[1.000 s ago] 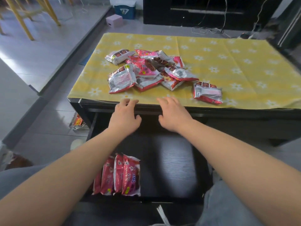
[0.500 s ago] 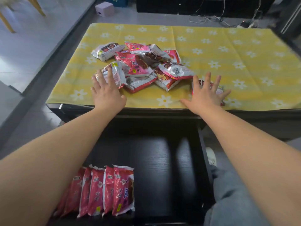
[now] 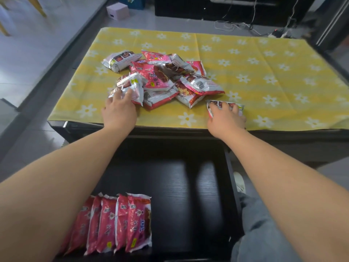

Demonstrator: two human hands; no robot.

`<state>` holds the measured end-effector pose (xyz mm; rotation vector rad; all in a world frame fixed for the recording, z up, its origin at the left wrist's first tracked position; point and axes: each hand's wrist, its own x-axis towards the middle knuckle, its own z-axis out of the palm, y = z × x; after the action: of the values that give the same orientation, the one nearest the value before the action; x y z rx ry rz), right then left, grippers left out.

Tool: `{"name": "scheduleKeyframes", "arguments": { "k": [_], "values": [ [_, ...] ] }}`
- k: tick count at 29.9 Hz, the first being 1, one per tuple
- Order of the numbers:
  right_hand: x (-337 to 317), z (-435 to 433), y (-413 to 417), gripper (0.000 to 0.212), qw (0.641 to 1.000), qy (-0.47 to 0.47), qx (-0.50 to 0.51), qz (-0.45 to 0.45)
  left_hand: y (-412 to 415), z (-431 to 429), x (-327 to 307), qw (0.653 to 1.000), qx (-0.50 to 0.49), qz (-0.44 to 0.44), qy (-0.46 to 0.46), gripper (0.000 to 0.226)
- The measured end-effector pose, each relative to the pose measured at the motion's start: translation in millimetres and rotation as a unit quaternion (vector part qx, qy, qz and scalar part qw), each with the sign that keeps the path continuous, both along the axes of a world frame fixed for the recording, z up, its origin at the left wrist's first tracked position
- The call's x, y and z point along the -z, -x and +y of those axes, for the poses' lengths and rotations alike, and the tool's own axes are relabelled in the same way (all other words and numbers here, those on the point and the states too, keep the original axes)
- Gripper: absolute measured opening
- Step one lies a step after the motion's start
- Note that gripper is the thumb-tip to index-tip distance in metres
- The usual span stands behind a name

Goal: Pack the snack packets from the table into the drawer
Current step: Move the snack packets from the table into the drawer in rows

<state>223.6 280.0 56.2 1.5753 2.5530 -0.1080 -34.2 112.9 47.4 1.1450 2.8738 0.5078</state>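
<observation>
The left hand (image 3: 119,112) is gripping a silver packet (image 3: 132,87) mid-frame on the counter (image 3: 264,72). The right hand (image 3: 226,120) is lying on another packet (image 3: 222,104), fingers (image 3: 223,106) maybe curling round it.

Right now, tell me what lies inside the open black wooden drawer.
The drawer holds a row of red snack packets at its near left, overlapping. The left forearm covers the row's left end, so the count stays unclear.

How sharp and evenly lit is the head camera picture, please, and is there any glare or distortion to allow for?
Head view: daylight is soft and even, the packet pile readable; wide-angle bending curves the table edge and stretches both forearms; pale sheen streaks lie on the dark drawer floor; the far corners, such as the chair legs, are smeared.
</observation>
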Motion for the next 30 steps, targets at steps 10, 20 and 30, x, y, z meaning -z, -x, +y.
{"name": "scheduleKeyframes", "arguments": {
  "k": [10, 20, 30],
  "values": [
    [-36, -54, 22, 0.049, 0.912, 0.127, 0.048, 0.388, -7, -52, -17, 0.974, 0.043, 0.014, -0.221, 0.038],
    [-49, -103, 23, 0.040, 0.536, 0.591, 0.140, 0.586, -23, -99, -33, 0.969, 0.015, 0.004, -0.245, 0.024],
    [-37, -151, 29, 0.045, 0.702, 0.505, 0.039, 0.501, -52, -132, -12, 0.903, -0.070, -0.292, -0.308, 0.029]
  ]
}}
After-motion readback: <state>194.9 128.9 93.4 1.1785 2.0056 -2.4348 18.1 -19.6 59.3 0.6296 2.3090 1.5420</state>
